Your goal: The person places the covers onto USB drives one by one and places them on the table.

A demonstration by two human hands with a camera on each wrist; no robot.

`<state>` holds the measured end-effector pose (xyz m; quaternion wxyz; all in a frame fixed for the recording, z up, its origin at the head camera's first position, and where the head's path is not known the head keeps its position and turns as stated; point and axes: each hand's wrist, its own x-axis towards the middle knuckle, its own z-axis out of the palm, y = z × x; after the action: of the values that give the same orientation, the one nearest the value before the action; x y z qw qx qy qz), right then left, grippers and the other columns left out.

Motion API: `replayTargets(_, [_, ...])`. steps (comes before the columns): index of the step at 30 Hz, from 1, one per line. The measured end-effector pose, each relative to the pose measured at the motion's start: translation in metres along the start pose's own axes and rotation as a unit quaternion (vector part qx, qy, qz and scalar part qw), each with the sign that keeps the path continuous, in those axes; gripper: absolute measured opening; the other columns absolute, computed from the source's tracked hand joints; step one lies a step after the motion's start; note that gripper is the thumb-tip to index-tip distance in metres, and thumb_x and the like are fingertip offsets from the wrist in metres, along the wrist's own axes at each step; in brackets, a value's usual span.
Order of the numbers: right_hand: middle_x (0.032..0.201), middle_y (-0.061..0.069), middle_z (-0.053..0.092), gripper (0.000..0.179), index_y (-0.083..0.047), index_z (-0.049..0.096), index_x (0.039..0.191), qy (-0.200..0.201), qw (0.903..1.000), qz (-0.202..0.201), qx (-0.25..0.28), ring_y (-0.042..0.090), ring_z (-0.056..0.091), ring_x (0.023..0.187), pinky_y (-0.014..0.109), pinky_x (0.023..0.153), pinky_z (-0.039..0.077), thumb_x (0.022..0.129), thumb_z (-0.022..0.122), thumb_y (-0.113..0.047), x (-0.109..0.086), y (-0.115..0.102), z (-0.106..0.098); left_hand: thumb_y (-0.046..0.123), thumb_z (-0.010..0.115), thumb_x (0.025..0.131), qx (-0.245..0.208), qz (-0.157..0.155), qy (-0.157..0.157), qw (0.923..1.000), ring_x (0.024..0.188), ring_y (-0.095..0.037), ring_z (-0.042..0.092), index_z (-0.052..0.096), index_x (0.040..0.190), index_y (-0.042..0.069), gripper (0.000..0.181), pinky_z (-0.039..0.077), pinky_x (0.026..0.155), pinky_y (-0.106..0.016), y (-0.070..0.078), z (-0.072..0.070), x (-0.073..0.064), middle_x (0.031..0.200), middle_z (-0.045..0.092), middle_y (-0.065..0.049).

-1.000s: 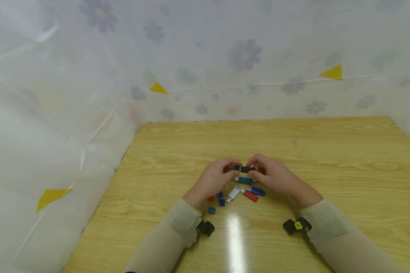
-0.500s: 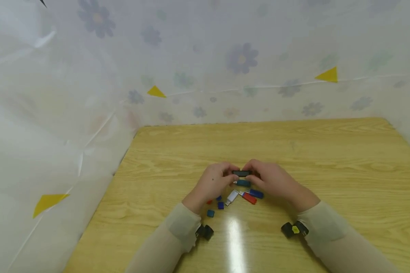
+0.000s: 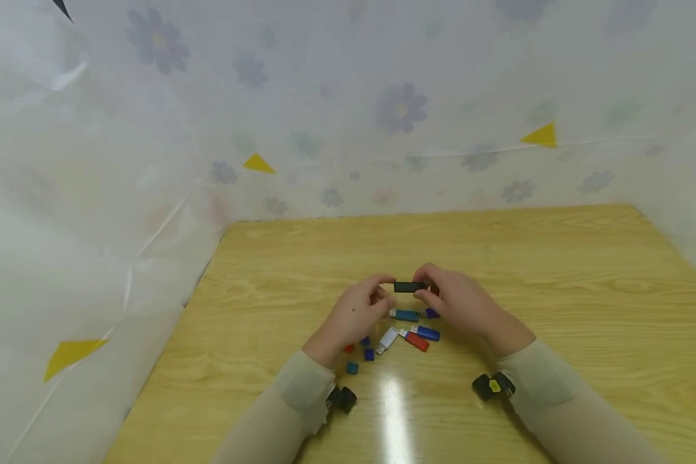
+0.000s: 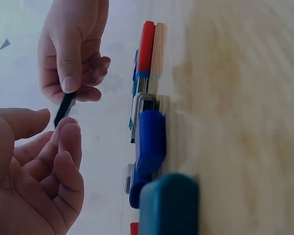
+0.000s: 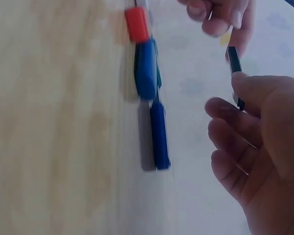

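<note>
My right hand point(image 3: 464, 303) pinches a black USB stick point(image 3: 407, 287) between thumb and fingers, holding it level above the table. The left hand point(image 3: 350, 316) has its forefinger extended at the stick's left end, touching or nearly so, while its thumb is apart from it. In the right wrist view the black stick point(image 5: 234, 66) points toward that forefinger. Below lie a teal USB stick point(image 3: 406, 316), a dark blue one point(image 3: 431, 313) partly behind the right hand, a blue one point(image 3: 427, 333), a red one point(image 3: 416, 341) and a silver one point(image 3: 387, 339).
Loose caps lie near the left wrist: a teal cap point(image 3: 352, 368), a blue cap point(image 3: 369, 354), another blue cap point(image 3: 365, 341) and a partly hidden red cap point(image 3: 348, 348). Flowered sheeting point(image 3: 325, 129) encloses the wooden table point(image 3: 301, 258) at the back and sides.
The black stick's cap and body, slightly apart at first, now form one piece. My left thumb has come off it, and the left hand has drawn slightly left. The right hand keeps its grip.
</note>
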<state>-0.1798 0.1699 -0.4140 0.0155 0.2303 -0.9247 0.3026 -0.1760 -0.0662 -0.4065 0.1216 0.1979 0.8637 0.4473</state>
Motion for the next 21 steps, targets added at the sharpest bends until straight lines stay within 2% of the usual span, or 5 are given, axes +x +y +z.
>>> replayTargets(3, [0.091, -0.004, 0.060, 0.016, -0.016, 0.062, 0.112, 0.008, 0.9996, 0.023, -0.012, 0.014, 0.055, 0.073, 0.035, 0.064, 0.048, 0.100, 0.067, -0.025, 0.007, 0.007, -0.003, 0.027, 0.061, 0.104, -0.010, -0.014, 0.006, 0.9998, 0.084, -0.012, 0.063, 0.055, 0.144, 0.018, 0.042, 0.053, 0.067, -0.035, -0.001, -0.002, -0.001, 0.102, 0.067, 0.005])
replayTargets(8, [0.101, 0.004, 0.059, 0.016, -0.011, 0.065, 0.111, 0.003, 0.9979, 0.055, -0.035, 0.022, 0.055, 0.086, 0.041, 0.077, 0.048, 0.100, 0.066, -0.023, 0.023, 0.023, -0.008, 0.023, 0.061, 0.104, -0.017, -0.019, 0.014, 0.9996, 0.079, -0.017, 0.061, 0.059, 0.137, 0.015, 0.035, 0.051, 0.063, -0.036, -0.002, -0.005, 0.000, 0.102, 0.067, 0.001])
replayTargets(15, [0.092, 0.005, 0.061, 0.018, -0.011, 0.065, 0.114, -0.027, 0.9936, 0.107, -0.022, 0.024, 0.054, 0.079, 0.042, 0.074, 0.045, 0.099, 0.065, -0.022, 0.037, 0.034, -0.012, 0.023, 0.060, 0.104, -0.030, -0.038, 0.020, 0.9986, 0.080, -0.021, 0.061, 0.063, 0.131, 0.015, 0.029, 0.051, 0.064, -0.037, 0.001, -0.007, -0.001, 0.103, 0.067, -0.003])
replayTargets(21, [0.093, 0.005, 0.064, 0.016, -0.014, 0.065, 0.113, -0.064, 0.9884, 0.127, -0.053, 0.024, 0.056, 0.078, 0.043, 0.074, 0.047, 0.100, 0.063, -0.022, 0.044, 0.040, -0.007, 0.024, 0.059, 0.104, -0.033, -0.042, 0.029, 0.9981, 0.083, -0.026, 0.063, 0.064, 0.129, 0.016, 0.027, 0.051, 0.068, -0.039, 0.002, -0.009, -0.001, 0.103, 0.067, -0.005])
